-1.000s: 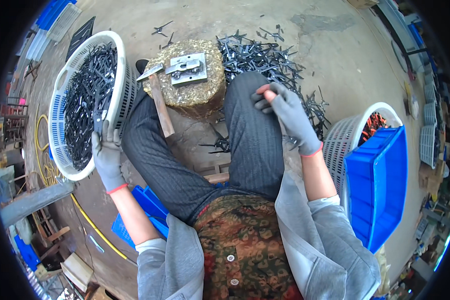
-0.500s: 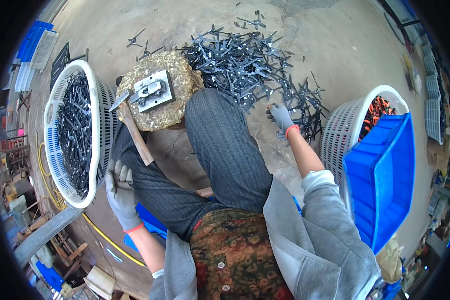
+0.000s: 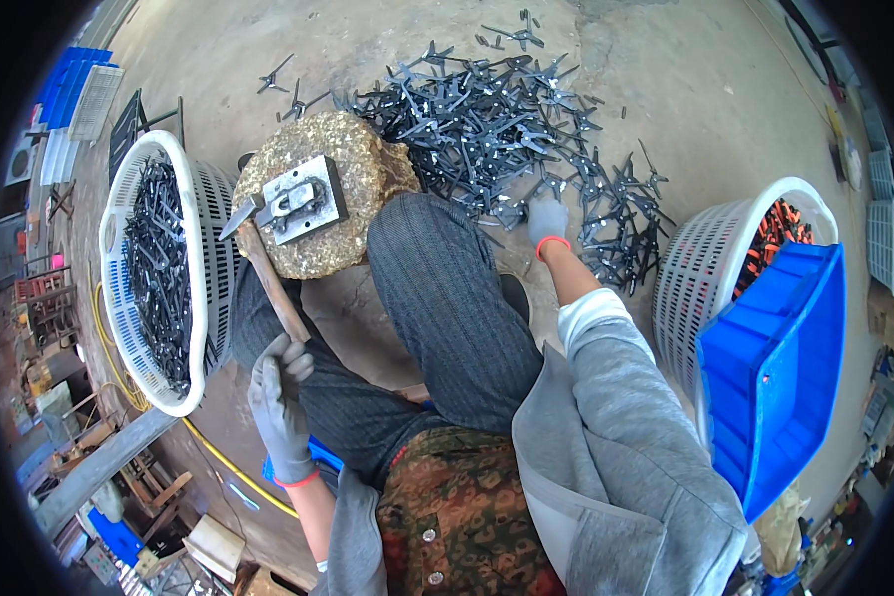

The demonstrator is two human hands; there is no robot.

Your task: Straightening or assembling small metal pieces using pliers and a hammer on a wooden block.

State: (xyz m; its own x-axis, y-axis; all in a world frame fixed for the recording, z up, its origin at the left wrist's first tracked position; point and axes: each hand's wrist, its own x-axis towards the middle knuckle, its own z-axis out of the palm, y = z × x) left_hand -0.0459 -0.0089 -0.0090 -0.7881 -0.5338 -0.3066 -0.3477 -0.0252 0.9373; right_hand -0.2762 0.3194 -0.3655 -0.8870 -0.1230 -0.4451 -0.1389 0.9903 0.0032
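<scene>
My right hand (image 3: 548,221), in a grey glove with a red cuff, reaches down to the near edge of a heap of black plier-shaped clamps (image 3: 477,129). Its fingertips are hidden, so a grip does not show. My left hand (image 3: 283,405), gloved alike, is above my left thigh, fingers loosely bent and apart, with nothing visible in them. Just beyond those fingers is the end of a hammer's wooden handle (image 3: 273,283). The hammer head (image 3: 242,214) rests on a round stone-like block (image 3: 338,248), beside a metal block with a raised fixture (image 3: 305,199).
On the left stands a white basket (image 3: 184,397) full of black pieces. A second white basket (image 3: 680,298) on the right holds orange-and-black pieces, with a blue plastic bin (image 3: 765,368) leaning against it. A yellow hose (image 3: 233,467) runs along the floor at left.
My right hand has moved left to the heap's near edge. My left hand has come right and closer to the hammer handle's end. The view has shifted slightly.
</scene>
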